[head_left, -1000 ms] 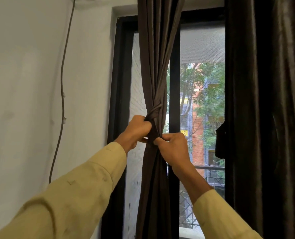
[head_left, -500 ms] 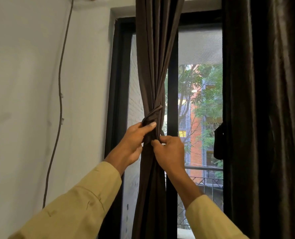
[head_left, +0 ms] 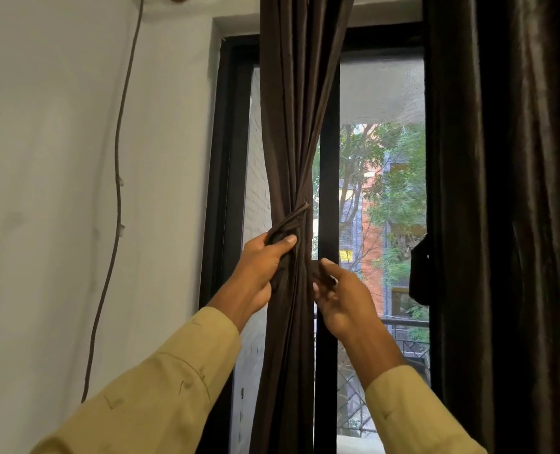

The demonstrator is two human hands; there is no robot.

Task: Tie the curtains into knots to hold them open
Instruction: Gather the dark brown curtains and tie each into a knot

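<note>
A dark brown curtain [head_left: 300, 103] hangs gathered into a narrow bundle in front of the black window frame. A band of the same fabric [head_left: 291, 219] wraps around the bundle at mid height. My left hand [head_left: 259, 267] grips the bundle from the left just under that band, thumb pressed on the cloth. My right hand [head_left: 340, 299] is on the bundle's right side and pinches a short fold of the fabric between thumb and fingers. A second dark curtain [head_left: 508, 208] hangs loose and untied along the right side.
The black window frame [head_left: 229, 178] stands behind the curtain, with trees and a brick building outside. A thin cable [head_left: 118, 191] runs down the white wall on the left. A dark object [head_left: 419, 273] hangs at the right curtain's edge.
My left hand has closed around the bundle under the band. My right hand has shifted slightly right and now pinches a small fold of fabric.
</note>
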